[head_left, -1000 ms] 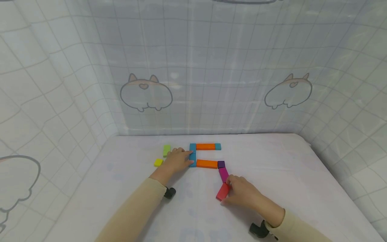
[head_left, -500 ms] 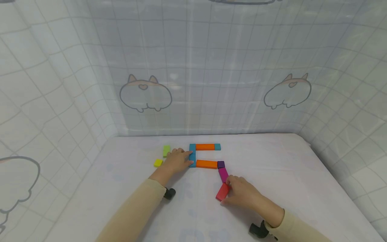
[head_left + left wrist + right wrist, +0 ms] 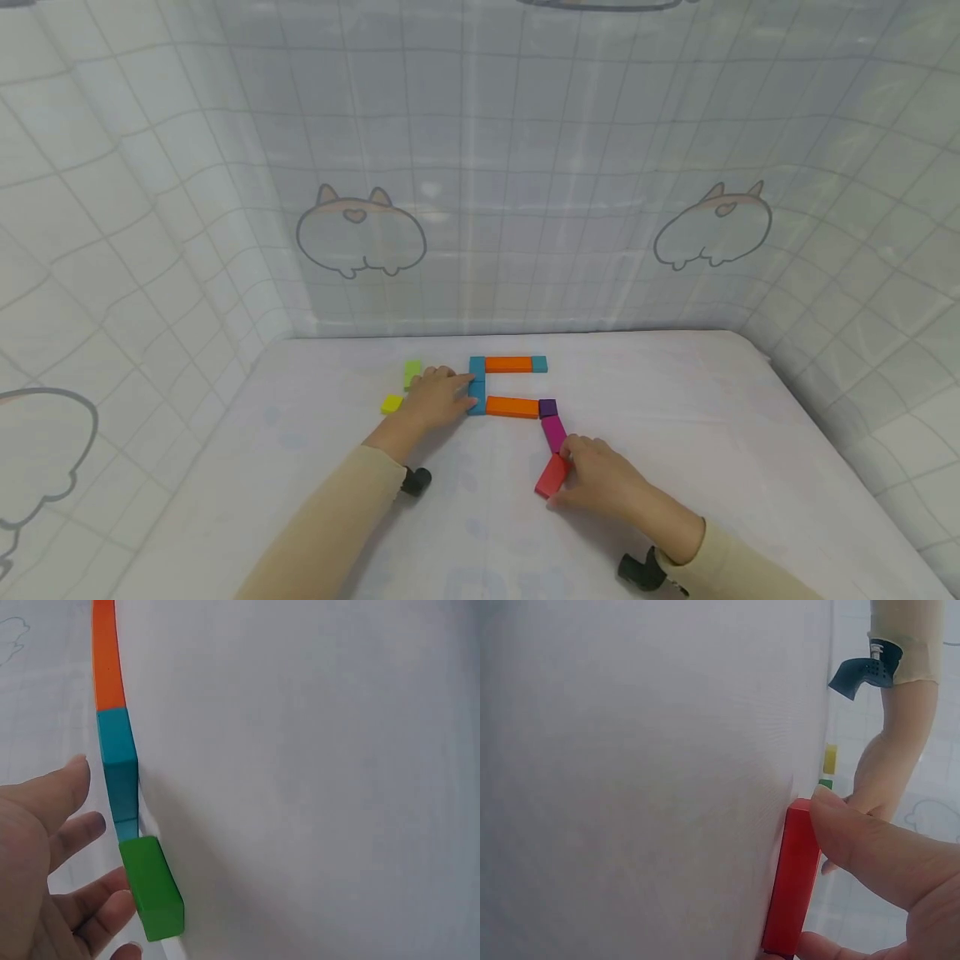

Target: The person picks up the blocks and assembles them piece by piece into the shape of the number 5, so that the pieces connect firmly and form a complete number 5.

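In the head view, my right hand [image 3: 603,479] holds a red block [image 3: 552,476] lying slanted on the table, thumb at its near end and fingers at its far end. The right wrist view shows the thumb [image 3: 844,825] against one end of it. A magenta block [image 3: 554,434] meets its far end. My left hand [image 3: 431,400] is beside two blue blocks [image 3: 477,397], fingers loosely spread. In the left wrist view, its thumb [image 3: 64,791] is apart from the blue block [image 3: 120,765], and other fingers overlap the edge of a green block [image 3: 154,889].
Orange blocks [image 3: 512,407] run right from the blue ones, in two rows. The upper row ends in a small teal block [image 3: 539,364], the lower in a purple block [image 3: 548,408]. A light-green block [image 3: 412,372] and a yellow block [image 3: 392,404] lie left of the left hand.
My left hand and forearm have shifted slightly left, and its fingertips have drawn back a little from the blue blocks. The right hand and the red block have stayed in place.
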`<state>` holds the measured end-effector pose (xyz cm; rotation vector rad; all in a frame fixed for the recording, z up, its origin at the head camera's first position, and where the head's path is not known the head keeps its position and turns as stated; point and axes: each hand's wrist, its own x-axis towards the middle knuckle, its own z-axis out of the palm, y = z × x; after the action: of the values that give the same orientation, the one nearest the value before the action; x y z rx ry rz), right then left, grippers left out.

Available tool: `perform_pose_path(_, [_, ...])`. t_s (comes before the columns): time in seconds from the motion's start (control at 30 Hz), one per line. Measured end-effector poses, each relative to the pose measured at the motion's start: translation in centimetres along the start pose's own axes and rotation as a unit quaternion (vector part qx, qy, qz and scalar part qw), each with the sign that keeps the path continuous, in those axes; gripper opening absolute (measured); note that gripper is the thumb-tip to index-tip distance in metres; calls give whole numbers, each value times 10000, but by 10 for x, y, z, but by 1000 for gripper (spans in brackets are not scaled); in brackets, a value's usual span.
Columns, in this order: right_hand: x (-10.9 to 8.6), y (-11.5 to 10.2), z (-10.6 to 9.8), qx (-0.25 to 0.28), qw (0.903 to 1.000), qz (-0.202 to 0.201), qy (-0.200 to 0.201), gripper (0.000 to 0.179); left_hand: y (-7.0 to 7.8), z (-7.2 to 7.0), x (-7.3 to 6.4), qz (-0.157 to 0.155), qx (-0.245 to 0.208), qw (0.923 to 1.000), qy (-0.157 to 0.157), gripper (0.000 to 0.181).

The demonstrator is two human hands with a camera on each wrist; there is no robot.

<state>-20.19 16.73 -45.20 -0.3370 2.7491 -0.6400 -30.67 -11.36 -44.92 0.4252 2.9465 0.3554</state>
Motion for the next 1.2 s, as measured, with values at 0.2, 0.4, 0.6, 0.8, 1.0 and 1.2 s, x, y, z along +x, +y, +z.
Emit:
perform_pose_path(0.2, [0, 0, 0, -1, 10000, -22, 8, 58, -6, -1, -1, -88, -178, 9996, 214, 51])
perform_pose_path(0.4, [1, 0, 0, 55, 10000, 30, -34, 58, -17, -4, -2, -280, -397, 9976, 489, 47])
perform_pose_path(0.6, [1, -1, 0, 79, 9999, 48, -76, 56, -34, -10, -3, -270, -638, 9941, 832, 45])
perform_pose_path(0.8, [0, -2, -2, 77, 9998, 120, -132, 57, -49, -11, -3, -435, -837, 9908, 974, 45])
perform_pose_path(1.0, [0, -3, -2, 118, 9996, 172, -212, 59, -58, -13, -6, -708, -936, 9890, 896, 47])
perform_pose_path(1.2, [1, -3, -3, 145, 9995, 145, -240, 58, -69, -16, -5, -821, -956, 9886, 829, 51])
